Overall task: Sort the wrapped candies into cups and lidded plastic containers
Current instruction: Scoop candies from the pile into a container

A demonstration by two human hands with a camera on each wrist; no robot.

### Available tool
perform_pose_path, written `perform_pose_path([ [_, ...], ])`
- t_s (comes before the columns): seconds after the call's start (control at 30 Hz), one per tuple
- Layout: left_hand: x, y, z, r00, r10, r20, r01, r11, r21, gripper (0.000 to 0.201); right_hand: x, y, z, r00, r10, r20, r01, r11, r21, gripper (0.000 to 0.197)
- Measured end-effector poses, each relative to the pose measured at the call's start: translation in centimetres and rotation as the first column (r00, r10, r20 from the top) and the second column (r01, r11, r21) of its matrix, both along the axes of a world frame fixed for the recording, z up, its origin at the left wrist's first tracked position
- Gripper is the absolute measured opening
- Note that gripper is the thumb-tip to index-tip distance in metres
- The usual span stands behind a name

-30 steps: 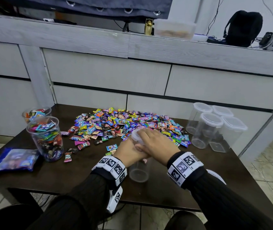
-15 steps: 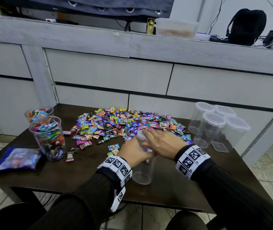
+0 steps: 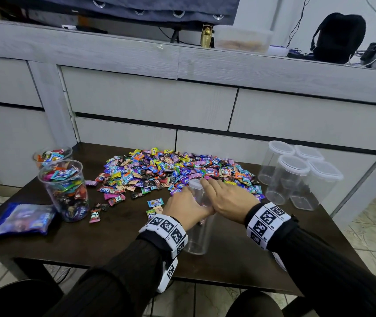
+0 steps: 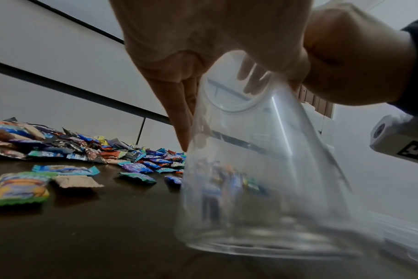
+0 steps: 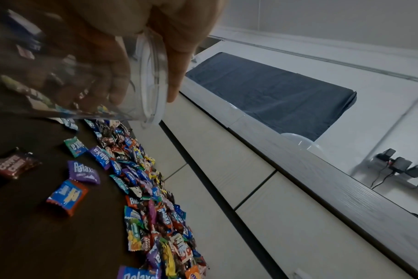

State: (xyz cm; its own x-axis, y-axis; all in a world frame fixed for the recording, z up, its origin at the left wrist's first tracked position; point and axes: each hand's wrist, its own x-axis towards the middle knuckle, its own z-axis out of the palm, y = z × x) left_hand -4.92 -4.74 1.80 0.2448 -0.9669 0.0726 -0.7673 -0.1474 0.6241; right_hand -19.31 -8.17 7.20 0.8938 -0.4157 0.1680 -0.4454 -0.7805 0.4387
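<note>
A clear plastic container (image 3: 198, 239) stands tilted near the table's front middle, its white-rimmed lid (image 3: 194, 183) on top. My left hand (image 3: 185, 205) grips its upper wall, fingers (image 4: 179, 117) pointing down the side. My right hand (image 3: 225, 195) lies over the lid (image 5: 153, 75) with fairly straight fingers (image 5: 179, 62) pressing on it. The container (image 4: 263, 179) looks empty. A wide pile of wrapped candies (image 3: 171, 170) spreads just beyond both hands.
Two clear cups (image 3: 64, 191) full of candies stand at the table's left, beside a blue bag (image 3: 17, 219). Several empty lidded containers (image 3: 296, 177) stand at the right rear. Grey cabinet drawers (image 3: 148, 99) rise behind the dark table (image 3: 113, 245).
Both hands and the container have shifted slightly away from me, toward the pile. My right hand's fingers have flattened over the lid.
</note>
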Motion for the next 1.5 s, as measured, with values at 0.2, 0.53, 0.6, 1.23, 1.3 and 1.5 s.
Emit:
perform_pose_path([
  [0.2, 0.0, 0.8, -0.3, 0.999, 0.012, -0.035, -0.014, 0.999, -0.039, 0.088, -0.7, -0.8, 0.4, 0.994, 0.048, 0.094, -0.060, 0.991, 0.122, 0.047],
  [0.53, -0.5, 3.1, -1.8, 0.982, -0.040, -0.184, -0.013, 0.961, -0.278, 0.094, -1.0, -1.9, 0.3, 0.633, -0.644, 0.429, 0.111, 0.624, 0.774, 0.045],
  [0.6, -1.0, 3.4, -2.1, 0.986, -0.047, -0.159, -0.004, 0.951, -0.308, 0.095, -0.4, -2.0, -0.3, 0.637, -0.728, 0.253, 0.229, 0.492, 0.840, 0.054],
  [1.23, 1.0, 1.4, -1.5, 0.902, -0.366, -0.228, 0.330, 0.927, -0.180, 0.095, -0.1, -3.0, -0.4, 0.715, -0.623, 0.318, 0.181, 0.604, 0.776, 0.031],
  [1.3, 0.2, 1.3, -1.3, 0.930, -0.328, -0.168, 0.291, 0.933, -0.213, 0.095, 0.1, -2.6, 0.2, 0.705, -0.595, 0.385, 0.176, 0.674, 0.718, 0.032],
  [1.5, -1.2, 1.1, -0.7, 0.967, -0.250, -0.053, 0.234, 0.948, -0.214, 0.091, 0.9, 0.2, -0.2, 0.737, -0.640, 0.219, 0.307, 0.605, 0.735, 0.064],
])
